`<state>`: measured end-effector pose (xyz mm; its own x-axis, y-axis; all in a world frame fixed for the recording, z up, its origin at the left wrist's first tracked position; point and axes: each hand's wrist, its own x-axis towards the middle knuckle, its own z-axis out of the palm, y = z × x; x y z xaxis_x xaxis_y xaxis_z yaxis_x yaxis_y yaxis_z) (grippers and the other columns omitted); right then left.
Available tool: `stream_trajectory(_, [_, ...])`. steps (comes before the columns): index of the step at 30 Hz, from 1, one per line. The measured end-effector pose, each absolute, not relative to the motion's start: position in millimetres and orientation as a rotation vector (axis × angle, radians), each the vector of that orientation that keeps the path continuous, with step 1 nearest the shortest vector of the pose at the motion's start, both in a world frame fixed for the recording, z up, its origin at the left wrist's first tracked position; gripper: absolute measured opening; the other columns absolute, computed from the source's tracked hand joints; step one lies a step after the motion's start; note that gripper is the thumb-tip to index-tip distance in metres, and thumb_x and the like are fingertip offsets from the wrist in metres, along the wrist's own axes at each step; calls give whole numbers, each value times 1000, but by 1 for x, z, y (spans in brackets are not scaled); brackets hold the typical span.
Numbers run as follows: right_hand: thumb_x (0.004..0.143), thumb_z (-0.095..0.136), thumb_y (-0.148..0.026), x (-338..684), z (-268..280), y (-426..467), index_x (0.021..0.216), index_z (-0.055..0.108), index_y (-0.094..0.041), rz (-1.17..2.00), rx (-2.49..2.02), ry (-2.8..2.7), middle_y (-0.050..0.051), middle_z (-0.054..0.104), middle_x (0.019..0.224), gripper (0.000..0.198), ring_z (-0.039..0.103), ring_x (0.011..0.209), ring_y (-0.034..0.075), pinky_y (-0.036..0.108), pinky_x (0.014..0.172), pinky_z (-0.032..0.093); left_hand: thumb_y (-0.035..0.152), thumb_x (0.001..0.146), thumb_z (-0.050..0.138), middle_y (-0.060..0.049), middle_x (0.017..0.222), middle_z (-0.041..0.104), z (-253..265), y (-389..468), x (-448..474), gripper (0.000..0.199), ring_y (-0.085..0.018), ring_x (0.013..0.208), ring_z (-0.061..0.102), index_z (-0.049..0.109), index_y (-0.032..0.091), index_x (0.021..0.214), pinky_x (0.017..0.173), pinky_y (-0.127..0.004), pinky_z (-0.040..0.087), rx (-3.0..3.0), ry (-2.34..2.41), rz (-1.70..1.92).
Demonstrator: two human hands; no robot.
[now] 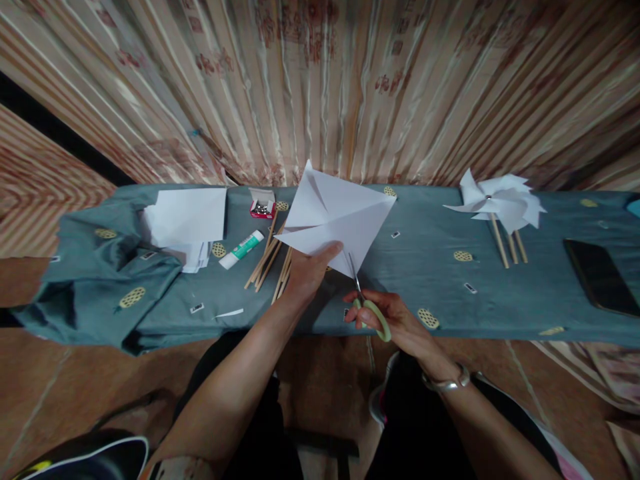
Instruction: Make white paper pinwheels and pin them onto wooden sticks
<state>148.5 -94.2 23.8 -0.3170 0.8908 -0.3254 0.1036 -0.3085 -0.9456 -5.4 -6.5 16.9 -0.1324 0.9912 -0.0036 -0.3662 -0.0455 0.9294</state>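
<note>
My left hand [313, 270] grips a square sheet of white paper [345, 207] by its lower edge, thumb on top and the fingers hidden underneath. Slits run inward from the paper's left and upper corners. In my right hand [383, 317] is a pair of scissors [374, 313] with pale green handles. Their blades are at the paper's lower corner, with one blade showing over the sheet. Below the paper, several wooden sticks [264, 263] lie on the table, partly hidden by it and by my left hand.
A glue stick [241, 250], a small red box of metal pins [263, 203] and stacked white paper [193, 215] lie to the left. White paper pinwheels [505, 200] on sticks and a dark phone [603, 277] are on the right. A paper scrap [230, 313] lies near the front edge of the cloth-covered table [430, 267].
</note>
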Motion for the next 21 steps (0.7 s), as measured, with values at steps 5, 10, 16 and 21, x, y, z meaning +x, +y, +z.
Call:
stream_trajectory(5, [74, 69, -65, 147, 24, -93, 103, 66, -14, 1689, -1311, -1318, 6, 67, 80, 59, 59, 66, 15, 31, 64, 51, 24, 63, 81, -6, 97, 74, 16, -7, -7, 42, -27, 96, 68, 67, 23, 102, 95, -43, 49, 878, 996, 1462])
stream_trajectory(10, [70, 72, -67, 147, 22, -93, 102, 66, -15, 1710, -1324, -1262, 4, 66, 78, 62, 56, 65, 14, 28, 61, 48, 26, 60, 84, -6, 98, 74, 13, -6, -8, 43, -28, 97, 68, 67, 23, 100, 93, -43, 50, 872, 1014, 1451])
stream_trajectory(16, [73, 70, -65, 148, 21, -93, 103, 66, -15, 1692, -1312, -1308, 4, 67, 78, 59, 57, 65, 13, 27, 61, 48, 28, 61, 82, -6, 101, 74, 13, -6, -8, 45, -27, 95, 68, 66, 23, 103, 92, -42, 51, 887, 1045, 1445])
stream_trajectory(21, [76, 67, -64, 149, 23, -93, 103, 66, -14, 1695, -1314, -1333, 6, 68, 81, 57, 59, 66, 15, 30, 64, 51, 27, 61, 82, -7, 105, 73, 15, -7, -7, 47, -27, 97, 67, 65, 23, 104, 93, -41, 50, 880, 1037, 1453])
